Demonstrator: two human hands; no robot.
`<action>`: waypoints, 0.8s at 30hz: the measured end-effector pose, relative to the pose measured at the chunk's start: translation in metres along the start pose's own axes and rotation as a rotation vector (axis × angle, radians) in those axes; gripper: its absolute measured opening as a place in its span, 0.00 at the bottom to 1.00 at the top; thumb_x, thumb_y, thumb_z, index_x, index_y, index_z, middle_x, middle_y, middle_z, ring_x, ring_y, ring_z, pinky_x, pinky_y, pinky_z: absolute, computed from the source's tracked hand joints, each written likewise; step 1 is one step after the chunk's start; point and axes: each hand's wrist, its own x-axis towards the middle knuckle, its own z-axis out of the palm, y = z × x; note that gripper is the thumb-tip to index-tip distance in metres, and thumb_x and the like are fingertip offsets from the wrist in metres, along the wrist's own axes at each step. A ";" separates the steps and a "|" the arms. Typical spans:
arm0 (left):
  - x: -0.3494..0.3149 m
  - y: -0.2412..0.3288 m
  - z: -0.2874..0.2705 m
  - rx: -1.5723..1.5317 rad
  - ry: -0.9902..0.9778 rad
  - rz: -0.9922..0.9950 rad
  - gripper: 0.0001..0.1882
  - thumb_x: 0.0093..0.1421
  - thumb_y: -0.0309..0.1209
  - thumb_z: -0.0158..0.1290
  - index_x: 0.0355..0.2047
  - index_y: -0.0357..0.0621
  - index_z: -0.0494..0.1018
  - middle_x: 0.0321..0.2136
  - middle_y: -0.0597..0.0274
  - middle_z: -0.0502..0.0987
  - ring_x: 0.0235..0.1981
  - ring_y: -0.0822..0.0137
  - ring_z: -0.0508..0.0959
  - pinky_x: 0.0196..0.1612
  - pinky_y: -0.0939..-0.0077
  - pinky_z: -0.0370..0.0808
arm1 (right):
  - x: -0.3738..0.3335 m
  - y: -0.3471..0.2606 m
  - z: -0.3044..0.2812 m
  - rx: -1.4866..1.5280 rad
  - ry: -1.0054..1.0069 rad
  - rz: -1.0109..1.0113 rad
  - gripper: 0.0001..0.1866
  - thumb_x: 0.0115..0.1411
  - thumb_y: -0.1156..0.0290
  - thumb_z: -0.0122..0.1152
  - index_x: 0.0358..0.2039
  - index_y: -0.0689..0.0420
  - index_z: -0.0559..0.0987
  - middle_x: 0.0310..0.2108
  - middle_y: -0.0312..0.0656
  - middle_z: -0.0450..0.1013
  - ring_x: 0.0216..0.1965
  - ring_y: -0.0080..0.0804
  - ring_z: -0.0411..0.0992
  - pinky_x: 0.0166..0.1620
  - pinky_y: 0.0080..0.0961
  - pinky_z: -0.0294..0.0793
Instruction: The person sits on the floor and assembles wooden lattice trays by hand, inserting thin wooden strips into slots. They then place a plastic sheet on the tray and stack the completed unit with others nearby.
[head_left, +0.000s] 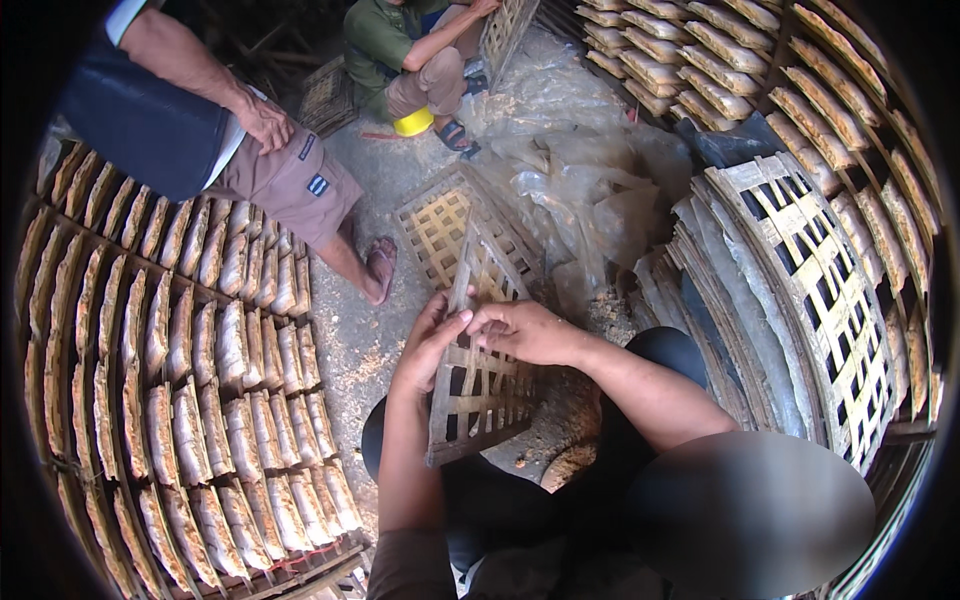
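Observation:
A woven bamboo lattice tray (490, 400) with a wooden frame stands tilted on edge between my knees. My left hand (428, 338) is closed round its upper left frame, thumb toward the right hand. Close beside that thumb, my right hand (522, 332) has its fingers curled and pinched together against the upper part of the lattice. Whatever lies between those right fingertips is hidden or too small to make out. Just beyond the held tray, a second bamboo lattice tray (436, 236) lies on the floor, partly covered by it.
To the right rises a stack of lattice trays (825, 290) and grey sheets. Slatted racks of pale, brown-edged slabs (235, 345) fill the left and far right. One person (215, 120) stands at the left; another (400, 60) sits ahead holding a tray. Crumpled plastic sheeting (580, 180) covers some floor.

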 end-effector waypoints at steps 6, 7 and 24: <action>-0.002 -0.003 -0.012 0.071 0.011 0.028 0.27 0.62 0.37 0.57 0.58 0.38 0.67 0.51 0.58 0.73 0.54 0.67 0.70 0.59 0.72 0.63 | 0.012 0.032 -0.028 -0.190 0.331 0.173 0.09 0.62 0.69 0.60 0.40 0.58 0.81 0.38 0.50 0.81 0.40 0.41 0.80 0.46 0.33 0.77; -0.001 -0.002 -0.012 0.077 0.016 0.035 0.27 0.62 0.38 0.57 0.58 0.38 0.67 0.51 0.58 0.73 0.54 0.66 0.70 0.59 0.72 0.63 | 0.017 0.033 -0.035 -0.228 0.383 0.196 0.10 0.62 0.68 0.60 0.40 0.58 0.81 0.38 0.51 0.80 0.41 0.43 0.80 0.47 0.34 0.77; 0.009 0.005 0.006 -0.019 -0.024 -0.028 0.24 0.63 0.36 0.57 0.56 0.44 0.65 0.49 0.60 0.73 0.52 0.69 0.70 0.57 0.73 0.64 | 0.079 0.071 -0.048 -0.491 0.506 0.003 0.22 0.65 0.61 0.60 0.54 0.59 0.70 0.42 0.55 0.77 0.43 0.55 0.76 0.45 0.42 0.76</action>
